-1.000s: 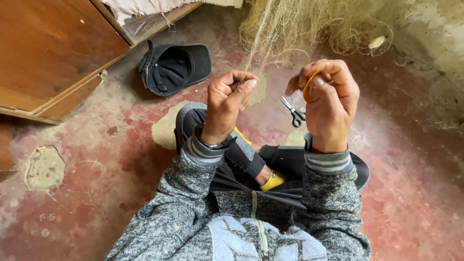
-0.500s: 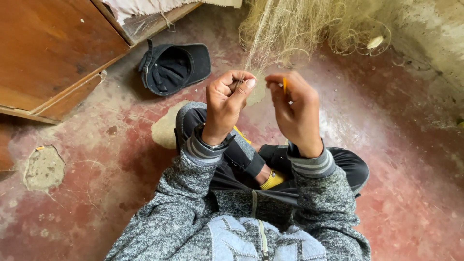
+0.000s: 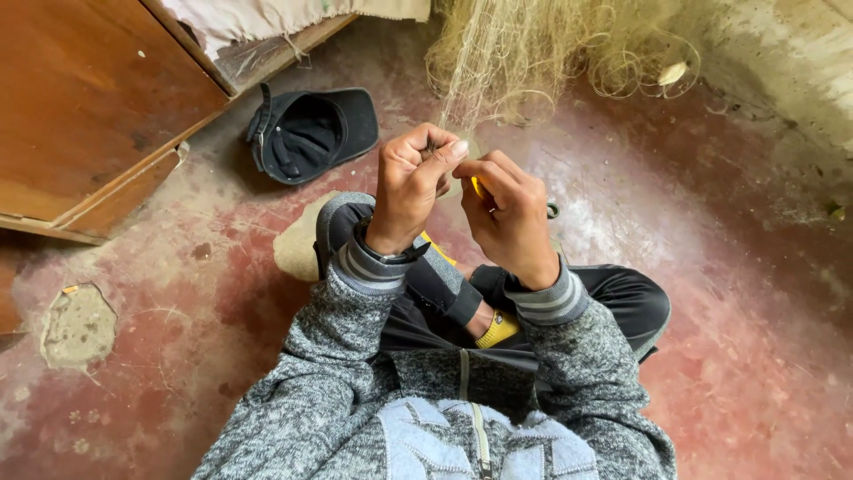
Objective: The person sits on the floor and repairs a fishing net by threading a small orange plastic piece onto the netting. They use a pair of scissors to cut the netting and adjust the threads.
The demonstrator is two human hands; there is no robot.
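I sit cross-legged on the floor with both hands raised in front of me. My left hand [image 3: 410,185] pinches thin strands of a pale fishing net [image 3: 524,53] that runs up and away to a heap by the wall. My right hand [image 3: 511,220] is close beside it, back towards the camera, with its fingers closed around a slim yellow tool [image 3: 477,187]. A small dark ring, like a scissors handle [image 3: 553,211], pokes out behind that hand. The fingertips of the two hands almost touch at the net strands.
A dark cap [image 3: 311,133] lies upside down on the red floor to the left. Wooden furniture [image 3: 80,98] with cloth [image 3: 258,18] on top fills the upper left. A rough wall [image 3: 782,71] rises at right. A chipped floor patch [image 3: 78,324] lies at left.
My right hand has swung left towards my left hand and turned its back to the camera, hiding most of the small scissors. The left hand has stayed in place on the net.
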